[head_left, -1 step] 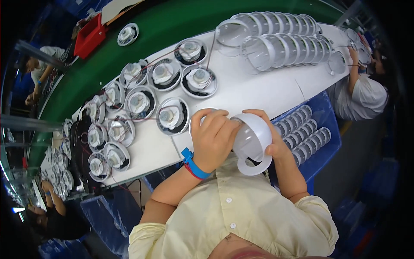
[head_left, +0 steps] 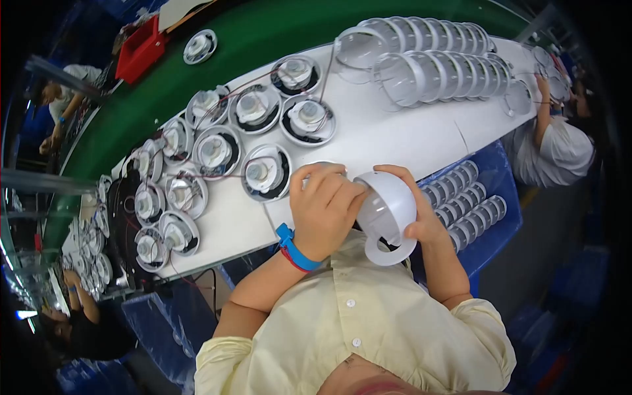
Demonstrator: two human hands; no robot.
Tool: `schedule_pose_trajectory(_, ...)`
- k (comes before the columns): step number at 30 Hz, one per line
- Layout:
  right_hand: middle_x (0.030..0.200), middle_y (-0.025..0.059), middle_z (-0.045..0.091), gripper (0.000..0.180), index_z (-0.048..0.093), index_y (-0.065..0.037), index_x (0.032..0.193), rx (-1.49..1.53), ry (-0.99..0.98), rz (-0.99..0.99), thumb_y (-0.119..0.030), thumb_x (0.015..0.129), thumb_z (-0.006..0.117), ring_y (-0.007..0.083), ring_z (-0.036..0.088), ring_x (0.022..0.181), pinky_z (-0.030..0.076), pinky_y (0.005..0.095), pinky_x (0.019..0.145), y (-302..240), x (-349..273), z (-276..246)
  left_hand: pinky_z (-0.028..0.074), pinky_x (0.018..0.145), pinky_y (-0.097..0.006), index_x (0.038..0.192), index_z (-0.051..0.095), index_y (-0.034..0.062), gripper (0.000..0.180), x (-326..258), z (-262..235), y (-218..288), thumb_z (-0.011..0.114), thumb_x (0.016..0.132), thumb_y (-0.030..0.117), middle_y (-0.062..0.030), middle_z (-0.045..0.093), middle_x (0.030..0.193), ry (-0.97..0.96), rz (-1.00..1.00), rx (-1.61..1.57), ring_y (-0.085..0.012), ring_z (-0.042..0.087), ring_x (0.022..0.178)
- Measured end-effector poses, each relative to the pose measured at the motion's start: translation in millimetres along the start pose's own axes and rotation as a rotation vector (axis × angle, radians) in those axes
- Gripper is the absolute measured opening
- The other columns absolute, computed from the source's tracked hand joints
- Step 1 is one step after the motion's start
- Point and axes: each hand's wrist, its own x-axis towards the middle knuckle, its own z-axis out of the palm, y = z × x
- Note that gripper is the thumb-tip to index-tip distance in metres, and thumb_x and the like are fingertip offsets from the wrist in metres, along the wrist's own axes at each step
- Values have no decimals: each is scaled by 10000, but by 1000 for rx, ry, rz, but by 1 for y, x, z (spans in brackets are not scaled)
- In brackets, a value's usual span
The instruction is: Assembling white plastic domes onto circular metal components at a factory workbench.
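My right hand [head_left: 420,217] grips a hollow white plastic shell [head_left: 394,207] in front of my chest, thumb on the near side and fingers over its far rim. The shell is tilted, with a clear-looking inside and a flat ring at its near end. My left hand [head_left: 322,210], wearing a blue wristband, is closed, its fingertips at the shell's left edge. Whatever it pinches is hidden, as is its thumb. Just beyond the left knuckles, a round white part [head_left: 322,166] shows on the white table [head_left: 368,148].
Several round white housings with wired drivers [head_left: 266,172] cover the table's left half. Nested clear-and-white shells [head_left: 401,79] lie in rows at the far right. A blue crate [head_left: 507,230] holds rows of white rings. Beyond runs a green belt [head_left: 263,33] with a red bin [head_left: 140,49]. Co-workers sit at both sides.
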Motion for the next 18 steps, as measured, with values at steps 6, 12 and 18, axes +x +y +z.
schedule_pose_trajectory(6,1285,121,519,1049,345,-51,1460,-475,206,-85,-310,586,863,217,525,1156,412,333,986,-13,-8,-11,451,602,-300,926,651,12,142,-26,-70,-24,688,875,140,-100,642,900,-148,-701,-106,-212,622,796)
schedule_pose_trajectory(12,1280,122,517,996,333,-59,1463,-483,239,-102,-244,619,827,221,530,1148,421,344,987,4,-1,-7,556,685,-309,1249,524,-81,397,-71,-62,-37,593,975,199,-192,668,1082,-372,-1015,-490,-232,682,898)
schedule_pose_trajectory(18,1280,132,512,1013,321,-43,1465,-504,310,-178,-264,619,834,229,525,1159,427,353,985,15,-6,-3,534,834,-306,1437,293,-79,617,-76,-18,-35,618,935,73,-185,621,1187,-269,-939,-761,-208,630,1043)
